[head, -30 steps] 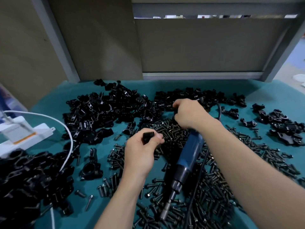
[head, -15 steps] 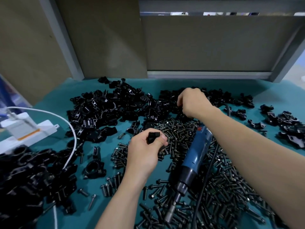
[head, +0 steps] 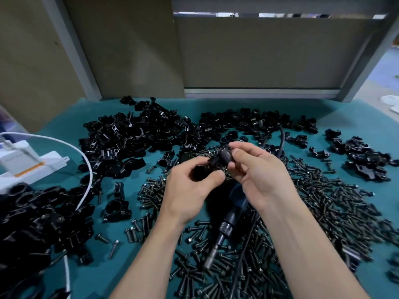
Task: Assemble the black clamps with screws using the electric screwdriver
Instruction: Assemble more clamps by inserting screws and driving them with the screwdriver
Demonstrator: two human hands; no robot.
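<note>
My left hand point(head: 190, 190) grips a black clamp piece point(head: 199, 172) above the table's middle. My right hand point(head: 257, 171) pinches a second black clamp piece point(head: 224, 157), which touches the first one between my fingertips. The blue electric screwdriver point(head: 228, 221) lies on the pile of black screws point(head: 319, 203) under my wrists, its bit pointing toward me; neither hand touches it. A heap of loose black clamp parts point(head: 133, 139) lies at the back.
The teal table mat point(head: 64, 126) carries more clamps at the near left point(head: 32, 223) and far right point(head: 364, 160). A white device point(head: 23, 160) with a white cable point(head: 86, 165) sits at the left. One clamp point(head: 116, 209) lies alone. A grey panel stands behind.
My right hand has come back from the rear clamp heap holding a clamp piece and met my left hand. Both pieces now touch. The screwdriver has not moved.
</note>
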